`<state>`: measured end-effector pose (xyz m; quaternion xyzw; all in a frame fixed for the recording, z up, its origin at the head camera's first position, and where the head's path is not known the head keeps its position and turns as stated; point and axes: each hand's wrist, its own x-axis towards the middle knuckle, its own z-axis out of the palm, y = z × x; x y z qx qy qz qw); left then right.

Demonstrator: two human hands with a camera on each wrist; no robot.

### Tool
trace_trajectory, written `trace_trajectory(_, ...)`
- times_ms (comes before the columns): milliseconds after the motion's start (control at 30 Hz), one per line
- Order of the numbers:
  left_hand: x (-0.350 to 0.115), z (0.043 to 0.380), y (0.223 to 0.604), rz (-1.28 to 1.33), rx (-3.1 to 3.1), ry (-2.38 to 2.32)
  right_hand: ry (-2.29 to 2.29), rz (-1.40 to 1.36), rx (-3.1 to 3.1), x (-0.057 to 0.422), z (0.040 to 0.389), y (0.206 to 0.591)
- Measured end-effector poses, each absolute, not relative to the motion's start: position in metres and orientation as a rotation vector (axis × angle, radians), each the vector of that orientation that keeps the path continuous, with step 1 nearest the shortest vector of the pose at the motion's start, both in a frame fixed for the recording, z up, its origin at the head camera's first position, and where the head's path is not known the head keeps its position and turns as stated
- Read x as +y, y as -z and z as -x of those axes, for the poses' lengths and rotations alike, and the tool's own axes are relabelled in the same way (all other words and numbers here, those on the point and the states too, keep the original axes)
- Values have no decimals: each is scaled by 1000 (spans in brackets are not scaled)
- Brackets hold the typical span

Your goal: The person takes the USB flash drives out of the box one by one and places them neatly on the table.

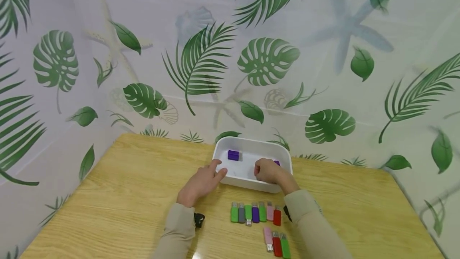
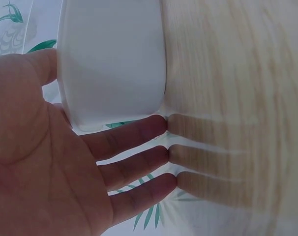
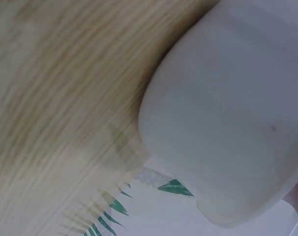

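- Near group of USB flash drives (image 1: pixel 276 244): three, side by side toward the near edge of the wood-grain worktop (image 1: pixel 108 195), right of middle. Left to right: pink, red, green. Pink one's plug faces the near edge; the other two face the far edge.
- Longer row of USB flash drives (image 1: pixel 255 214): seven, between the near group and the white tray (image 1: pixel 251 184). Left to right: green, grey, green, purple, green, pink, red. Third one reversed, plug toward the near edge.
- White tray: rounded corners, at the worktop's far edge. Contents visible: a left purple piece (image 1: pixel 233 155), probably flash-drive stock, and a right purple piece (image 1: pixel 277 163), mostly hidden.
- Left hand (image 1: pixel 205 181): at the tray's near-left corner, fingers extended and apart, clamped on nothing.
- Right hand (image 1: pixel 266 170): inside the tray's right half, fingers curled; fingertips hidden, so whether they pinch a drive cannot be told.
- Risks, as judged: right sleeve (image 1: pixel 305 211) could sweep the longer row's red end if the forearm drops; a knuckle could topple the right purple piece; uneven pressure on the rim could slide the tray.
- Position to grip: right purple piece just beside the right hand; left purple piece well apart from it; both outside groups nearer the near edge than either hand.
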<state>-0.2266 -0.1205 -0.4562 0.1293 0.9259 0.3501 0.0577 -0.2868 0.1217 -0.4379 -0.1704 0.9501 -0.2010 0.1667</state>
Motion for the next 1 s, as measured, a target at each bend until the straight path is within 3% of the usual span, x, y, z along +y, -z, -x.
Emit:
trace_trajectory(400, -118, 229, 456, -364, 2795, -1056, 831, 525, 2907, 119, 274, 417)
trace_trajectory(600, -119, 226, 458, -348, 2801, -1042, 1071, 604, 2959, 119, 244, 408)
trace_trajectory(1000, -118, 225, 455, -304, 2786, -1034, 1621, 440, 2713, 132, 185, 400)
